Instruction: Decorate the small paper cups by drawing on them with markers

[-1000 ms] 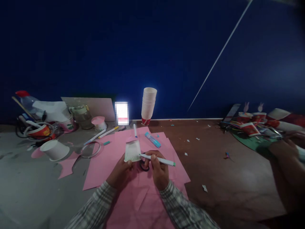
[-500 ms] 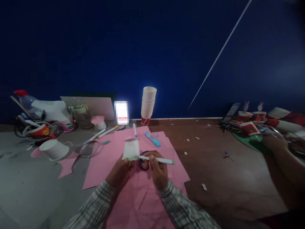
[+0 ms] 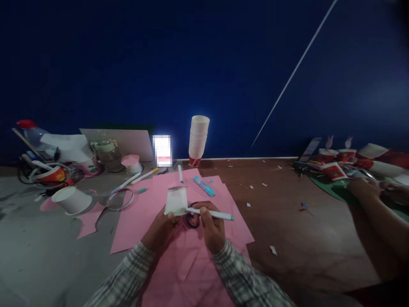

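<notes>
My left hand grips the lower edge of a white paper cup, held on its side above pink paper sheets. My right hand is closed round a white marker with a green end; its tip touches the cup's lower rim. Black scissors lie on the pink paper under my hands, partly hidden by them.
A stack of paper cups, a blue glue stick and loose pens lie beyond. A tipped white cup, tape ring and clutter sit at left. Another person's arm works among red cups at right.
The marker tip has slid slightly along the cup's rim and the cup has shifted a little. The other person's arm at right moved further left into view.
</notes>
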`<state>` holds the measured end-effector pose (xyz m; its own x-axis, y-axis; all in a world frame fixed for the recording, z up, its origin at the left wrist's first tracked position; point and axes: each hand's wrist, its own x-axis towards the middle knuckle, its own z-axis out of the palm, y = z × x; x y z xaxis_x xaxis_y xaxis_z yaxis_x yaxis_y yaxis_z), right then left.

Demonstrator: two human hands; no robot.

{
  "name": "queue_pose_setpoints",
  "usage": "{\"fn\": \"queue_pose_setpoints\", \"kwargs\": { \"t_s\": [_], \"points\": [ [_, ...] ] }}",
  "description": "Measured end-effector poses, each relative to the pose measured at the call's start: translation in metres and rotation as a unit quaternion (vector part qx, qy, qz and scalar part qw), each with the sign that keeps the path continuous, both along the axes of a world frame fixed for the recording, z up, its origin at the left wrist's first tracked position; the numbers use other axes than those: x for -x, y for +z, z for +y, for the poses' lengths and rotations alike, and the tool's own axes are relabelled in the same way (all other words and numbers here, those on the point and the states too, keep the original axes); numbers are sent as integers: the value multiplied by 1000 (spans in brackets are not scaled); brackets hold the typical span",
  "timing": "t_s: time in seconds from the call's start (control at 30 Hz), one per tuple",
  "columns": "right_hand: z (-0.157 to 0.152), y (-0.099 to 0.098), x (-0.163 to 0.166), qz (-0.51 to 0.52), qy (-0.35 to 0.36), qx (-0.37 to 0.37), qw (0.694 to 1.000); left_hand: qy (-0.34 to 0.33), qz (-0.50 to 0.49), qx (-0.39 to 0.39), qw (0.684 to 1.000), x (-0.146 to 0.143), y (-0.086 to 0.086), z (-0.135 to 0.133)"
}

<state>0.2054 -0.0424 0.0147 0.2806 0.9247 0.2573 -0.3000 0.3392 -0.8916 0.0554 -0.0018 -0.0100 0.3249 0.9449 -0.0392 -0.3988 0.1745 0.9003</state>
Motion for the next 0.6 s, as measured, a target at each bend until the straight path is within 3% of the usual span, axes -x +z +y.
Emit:
{"fn": "queue_pose_setpoints", "kwargs": {
  "t_s": [0.2,0.33,0.6],
  "points": [
    [1,-5,0,2,-22,1,1000,-56,-88,-7,995,-6,13,-6],
    [5,-7,-1,-2,-63,-11,998,-28,-99,19,994,-11,18,-9],
    [5,-8,1,-114,-124,-29,985,-3,-57,21,998,-5,6,-7]
  ]
}}
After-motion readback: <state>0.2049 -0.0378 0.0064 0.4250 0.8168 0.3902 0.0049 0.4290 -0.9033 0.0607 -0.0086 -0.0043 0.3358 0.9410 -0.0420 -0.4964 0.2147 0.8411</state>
